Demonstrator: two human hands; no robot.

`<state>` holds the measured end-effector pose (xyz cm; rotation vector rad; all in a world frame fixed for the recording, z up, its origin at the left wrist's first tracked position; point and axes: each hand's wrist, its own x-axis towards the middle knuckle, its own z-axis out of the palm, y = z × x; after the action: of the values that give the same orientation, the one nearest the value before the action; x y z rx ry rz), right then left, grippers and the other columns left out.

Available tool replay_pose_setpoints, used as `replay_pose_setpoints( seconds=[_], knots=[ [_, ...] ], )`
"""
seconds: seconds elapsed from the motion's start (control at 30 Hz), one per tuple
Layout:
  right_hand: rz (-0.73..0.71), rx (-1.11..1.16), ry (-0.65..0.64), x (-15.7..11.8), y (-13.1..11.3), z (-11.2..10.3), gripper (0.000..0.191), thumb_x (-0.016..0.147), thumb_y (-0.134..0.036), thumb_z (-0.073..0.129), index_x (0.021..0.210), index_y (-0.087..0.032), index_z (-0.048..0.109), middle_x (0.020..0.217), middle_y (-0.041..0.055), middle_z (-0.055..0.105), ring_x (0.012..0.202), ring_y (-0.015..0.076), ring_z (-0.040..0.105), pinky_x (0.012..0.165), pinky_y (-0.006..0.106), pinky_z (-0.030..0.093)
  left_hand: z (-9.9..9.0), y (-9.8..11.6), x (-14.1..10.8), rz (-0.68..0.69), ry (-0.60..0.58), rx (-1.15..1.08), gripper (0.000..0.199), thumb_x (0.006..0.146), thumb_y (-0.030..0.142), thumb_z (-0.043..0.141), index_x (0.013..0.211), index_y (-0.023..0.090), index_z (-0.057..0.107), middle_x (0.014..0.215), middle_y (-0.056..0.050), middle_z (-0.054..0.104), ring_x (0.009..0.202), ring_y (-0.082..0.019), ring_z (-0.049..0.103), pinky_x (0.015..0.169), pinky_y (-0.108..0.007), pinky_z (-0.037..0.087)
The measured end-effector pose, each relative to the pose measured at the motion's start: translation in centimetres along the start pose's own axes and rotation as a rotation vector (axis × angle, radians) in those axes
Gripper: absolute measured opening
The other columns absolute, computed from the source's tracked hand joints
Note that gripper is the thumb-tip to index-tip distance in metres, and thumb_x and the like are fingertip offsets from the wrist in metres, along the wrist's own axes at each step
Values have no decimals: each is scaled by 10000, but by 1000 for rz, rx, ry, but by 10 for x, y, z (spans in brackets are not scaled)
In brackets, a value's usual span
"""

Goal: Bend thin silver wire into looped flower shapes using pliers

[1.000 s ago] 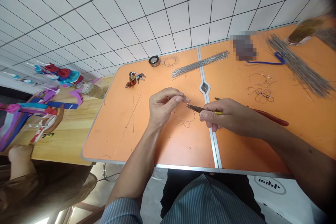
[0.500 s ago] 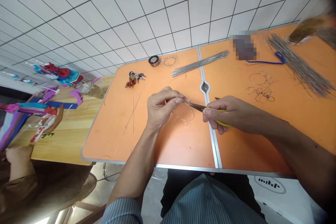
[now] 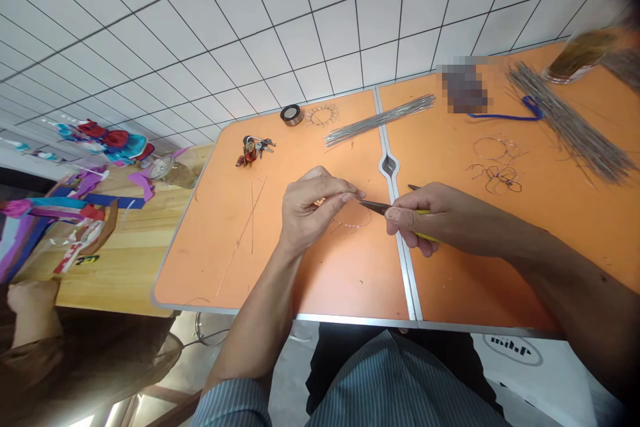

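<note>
Above the orange table (image 3: 345,280), my left hand (image 3: 317,203) pinches a thin wire ring (image 3: 361,223) between thumb and fingertips. The ring's loop hangs out to the right of those fingers, with small bends along it. My right hand (image 3: 420,213) is wrapped round dark-jawed pliers with yellow handles (image 3: 375,207). Their tip points left and meets the wire close to my left fingertips; whether the jaws grip it is too small to tell. Two straight wires (image 3: 253,217) lie crossed on the table, left of my left hand.
At the back are a tape roll (image 3: 291,115), a beaded wire ring (image 3: 321,115), keys (image 3: 255,149) and a wire bundle (image 3: 380,121). Shaped wire loops (image 3: 500,179), a larger wire bundle (image 3: 570,120) and a jar (image 3: 580,57) lie right. Another person's hand (image 3: 33,300) rests at the left wooden table (image 3: 135,240).
The wire ring has turned slightly in my left fingers, and its lower edge sits a little higher. The pliers stay close to the same spot; the view has shifted slightly.
</note>
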<state>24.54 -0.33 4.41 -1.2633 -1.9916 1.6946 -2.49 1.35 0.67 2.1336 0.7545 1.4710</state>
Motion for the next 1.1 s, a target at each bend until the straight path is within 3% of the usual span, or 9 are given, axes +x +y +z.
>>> replay_pose_setpoints(
  seconds=[0.27,0.77,1.1],
  knots=[
    [8,-3,16,-1,-4,0,504,1029,-593,633,688,-221,638,677,7,659,558,145,578,553,305,423,0,0,1,51,-19,41,141,1004,240,796,1083,311,888,904,-23,875,688,-166,625,637,-313,511],
    [13,25,5,1,-1,-2,494,1023,-617,636,737,-221,702,777,34,720,652,173,665,603,311,503,-1,0,0,55,-10,28,181,993,199,801,1104,315,884,909,-18,875,695,-164,617,630,-307,499],
    [58,10,14,0,-7,-2,473,991,-599,680,699,-227,678,709,12,678,603,160,628,600,320,476,-1,2,1,77,-24,49,208,996,169,785,1108,315,883,910,-11,872,686,-160,602,632,-300,503]
  ],
)
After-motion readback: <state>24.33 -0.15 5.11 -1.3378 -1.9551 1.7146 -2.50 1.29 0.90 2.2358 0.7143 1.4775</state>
